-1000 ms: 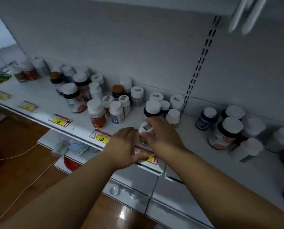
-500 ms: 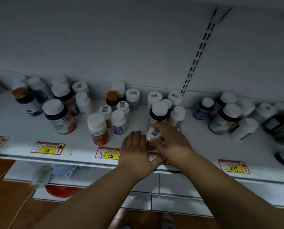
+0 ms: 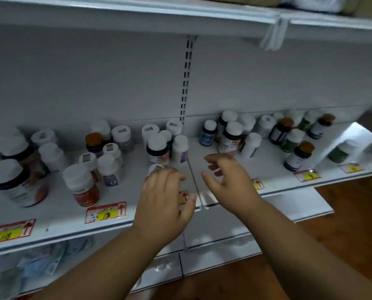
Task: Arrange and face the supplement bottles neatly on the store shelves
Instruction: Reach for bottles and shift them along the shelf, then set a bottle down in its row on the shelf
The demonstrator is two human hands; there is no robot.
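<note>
While both arms reach over the shelf (image 3: 57, 215), neither hand actually grips anything that I can see. Using the slotted upright (image 3: 186, 83) in the back wall as the landmark: the left hand (image 3: 163, 202) sits just left of it and down near the shelf's front edge, palm down, fingers loosely bent and hanging relaxed. Its fingertips are right at the small white-capped bottle (image 3: 156, 168), which peeks out just beyond them. Can't tell if they're touching it or only hovering above the cap; that part is pretty blurry.

The right hand (image 3: 226, 176) is just right of the upright's line, also above the front part of the shelf, fingers gently curled with a gap between thumb and fingers, holding nothing. It's near the tall dark bottle with a white cap (image 3: 229, 137) but apart from it.

Supplement bottles stand in loose clusters on both sides of the upright, mostly toward the back wall. Left of it, an orange-labelled bottle (image 3: 82, 185) stands out front, and a yellow price tag reading 198 (image 3: 105, 212) is on the shelf lip below it.
</note>
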